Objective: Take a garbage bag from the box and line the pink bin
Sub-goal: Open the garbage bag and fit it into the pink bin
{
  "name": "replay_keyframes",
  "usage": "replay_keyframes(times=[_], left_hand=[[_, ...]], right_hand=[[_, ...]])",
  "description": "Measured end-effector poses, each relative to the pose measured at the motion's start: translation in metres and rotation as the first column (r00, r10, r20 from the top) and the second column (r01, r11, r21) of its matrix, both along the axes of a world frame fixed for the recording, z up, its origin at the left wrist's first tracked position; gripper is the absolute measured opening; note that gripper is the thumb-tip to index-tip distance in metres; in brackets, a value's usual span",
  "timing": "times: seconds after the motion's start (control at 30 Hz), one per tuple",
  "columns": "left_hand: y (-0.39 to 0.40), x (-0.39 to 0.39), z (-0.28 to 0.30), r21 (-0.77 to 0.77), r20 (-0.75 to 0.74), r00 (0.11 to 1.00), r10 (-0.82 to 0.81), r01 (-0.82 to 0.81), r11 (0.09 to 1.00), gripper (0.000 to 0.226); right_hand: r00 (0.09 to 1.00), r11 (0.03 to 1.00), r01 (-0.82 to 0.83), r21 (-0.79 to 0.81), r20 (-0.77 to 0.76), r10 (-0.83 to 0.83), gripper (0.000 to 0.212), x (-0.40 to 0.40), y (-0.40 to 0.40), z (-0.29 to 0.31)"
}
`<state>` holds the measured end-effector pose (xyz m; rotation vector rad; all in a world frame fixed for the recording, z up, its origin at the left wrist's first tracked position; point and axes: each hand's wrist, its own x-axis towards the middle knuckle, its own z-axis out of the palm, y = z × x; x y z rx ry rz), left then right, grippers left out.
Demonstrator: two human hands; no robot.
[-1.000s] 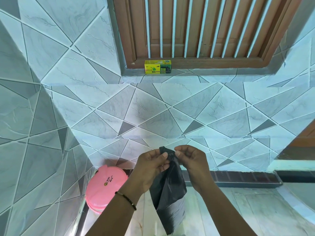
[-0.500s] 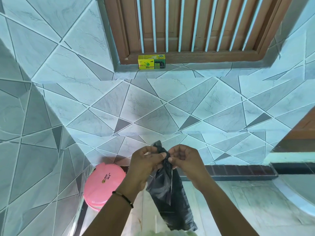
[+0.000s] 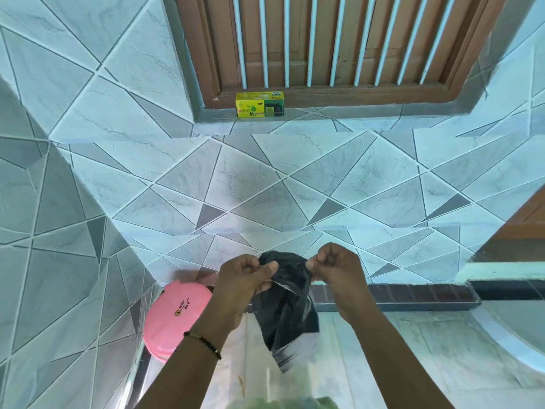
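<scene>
Left hand (image 3: pixel 246 277) and right hand (image 3: pixel 334 268) pinched the garbage bag (image 3: pixel 287 302) mouth; flimsy, slippery film; pink bin (image 3: pixel 177 312) at eight o'clock.

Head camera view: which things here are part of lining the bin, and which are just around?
Part of the job: black garbage bag, left hand, right hand, pink bin, bag box.
Just around: barred wooden window, tiled wall.

garbage bag (image 3: pixel 287 308): black, crumpled, hung down, top edge pinched apart.
box (image 3: pixel 259 104): yellow-green, upright on the ledge, well above the bag.
pink bin (image 3: pixel 175 315): lidded, lower left of the bag.
</scene>
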<state>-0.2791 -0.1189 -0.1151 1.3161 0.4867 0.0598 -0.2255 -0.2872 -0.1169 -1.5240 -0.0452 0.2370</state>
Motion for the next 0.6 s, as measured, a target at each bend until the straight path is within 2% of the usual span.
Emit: replay_keyframes(times=[0.27, 0.33, 0.4, 0.43, 0.47, 0.53, 0.6], left_hand=[[0.020, 0.004, 0.002, -0.017, 0.072, 0.981, 0.178, -0.178, 0.984, 0.024], [0.024, 0.004, 0.004, -0.011, 0.101, 0.979, 0.177, -0.177, 0.984, 0.023], [0.021, 0.003, 0.005, 0.011, 0.129, 0.983, 0.130, -0.132, 0.991, 0.024], [0.017, 0.003, 0.006, 0.044, 0.140, 0.985, 0.101, -0.108, 0.993, 0.027], [0.012, 0.002, 0.007, 0.089, 0.147, 0.987, 0.072, -0.085, 0.992, 0.030], [0.007, 0.001, 0.009, 0.170, 0.158, 0.987, 0.013, -0.040, 0.985, 0.035], [0.006, -0.002, 0.011, 0.217, 0.162, 0.986, -0.041, 0.004, 0.976, 0.035]], right_hand=[[0.980, 0.966, 0.190, 0.178, -0.085, -0.177, 0.027, 0.010, -0.017, -0.002], [0.987, 0.957, 0.137, 0.256, -0.120, -0.110, 0.023, 0.010, -0.019, -0.002], [0.984, 0.955, 0.029, 0.295, -0.178, 0.025, 0.015, 0.007, -0.013, 0.001], [0.974, 0.968, -0.035, 0.247, -0.210, 0.089, 0.018, 0.004, -0.007, 0.003], [0.961, 0.985, -0.113, 0.129, -0.239, 0.141, 0.031, 0.002, -0.001, 0.005], [0.946, 0.960, -0.243, -0.141, -0.251, 0.203, 0.052, -0.002, 0.012, 0.007], [0.938, 0.925, -0.307, -0.226, -0.237, 0.253, 0.058, -0.005, 0.023, 0.008]])
